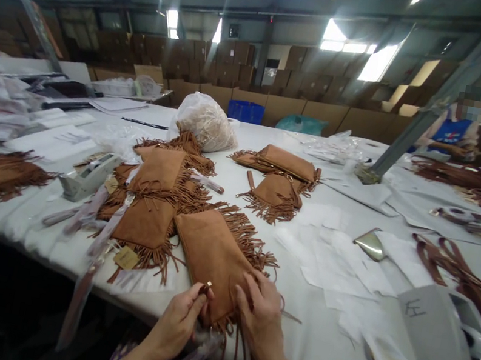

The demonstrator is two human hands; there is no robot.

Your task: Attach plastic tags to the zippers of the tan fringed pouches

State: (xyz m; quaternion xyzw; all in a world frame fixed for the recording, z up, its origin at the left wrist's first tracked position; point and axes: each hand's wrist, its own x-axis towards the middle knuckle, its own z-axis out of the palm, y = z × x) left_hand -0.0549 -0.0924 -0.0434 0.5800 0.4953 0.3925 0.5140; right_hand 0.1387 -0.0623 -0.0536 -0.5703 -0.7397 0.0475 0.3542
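Note:
A brown fringed bag (210, 249) lies flat at the near edge of the white table, its fringe spread along the right side. At its lower left corner, my left hand (181, 314) is closed with thumb and fingers pinching a small strap end with gold-coloured metal. My right hand (261, 315) rests on the bag's lower right part, fingers bent against the leather and fringe. A plastic-wrapped strap (196, 357) hangs below the bag between my hands. Scissors (291, 317) lie partly hidden beside my right hand.
More fringed bags (156, 172) are piled to the left, others (289, 162) lie farther back. A tape dispenser (88, 176) stands left, another (448, 344) right. Brown straps (452, 264) lie at the right. A metal post (443, 97) rises there; a person (454, 130) is behind it.

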